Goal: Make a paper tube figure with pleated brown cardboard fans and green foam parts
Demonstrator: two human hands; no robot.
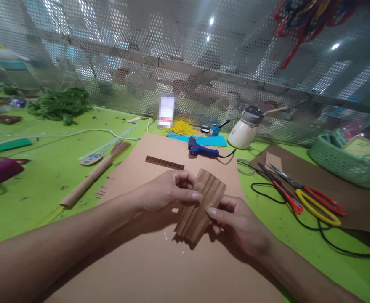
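Observation:
Between both hands is a pleated piece of brown paper (pixel 200 206), its folds running lengthwise and partly spread. My left hand (pixel 172 191) pinches its upper left side, thumb on top. On its right edge, my right hand (pixel 232 219) grips with the thumb in front and fingers behind. Beneath lies a large tan sheet of paper (pixel 159 269). A tightly folded dark brown paper strip (pixel 165 163) rests on that sheet beyond my left hand. Farther back, a blue glue gun (pixel 202 149) lies on its side.
Scissors (pixel 314 198) and a cutter (pixel 282 191) with red handles lie right, near a black cord (pixel 326 240) and green basket (pixel 345 164). A white jug (pixel 244 128) stands behind. Left are a rolled paper stem (pixel 90 181) and a purple object (pixel 3 170).

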